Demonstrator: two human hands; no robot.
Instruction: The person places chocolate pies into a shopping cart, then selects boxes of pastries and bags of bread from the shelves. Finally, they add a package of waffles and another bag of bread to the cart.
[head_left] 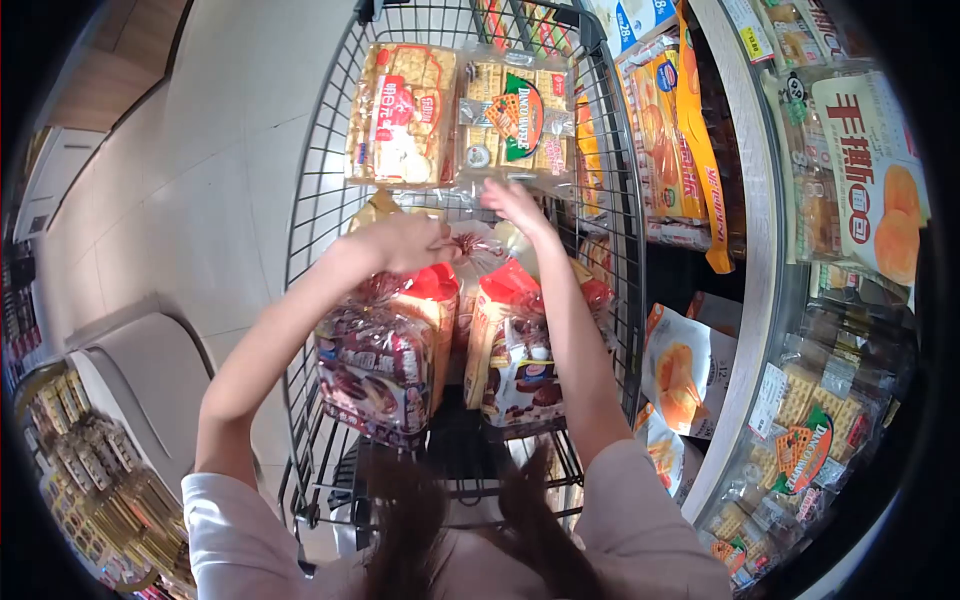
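Note:
Both my hands reach into a black wire shopping cart (640, 300). My left hand (405, 243) is closed at the gathered clear wrapper top (475, 245) of a package in the middle. My right hand (512, 203) has its fingers apart, just below a waffle pack (515, 118) with a green and orange label. Left of that pack lies another pack with a red label (405, 115). Nearer me stand a dark purple bread bag (375, 375) on the left and a red, brown and white bag (520, 365) on the right. The middle package is partly hidden.
Shelves with packaged bread (870, 190), more waffle packs (800, 440) and orange-edged bags (670, 140) run along the right, behind a pale shelf edge (750, 300). At the left are a tiled floor (190, 200), a grey rounded counter (150, 370) and stacked goods (95, 480).

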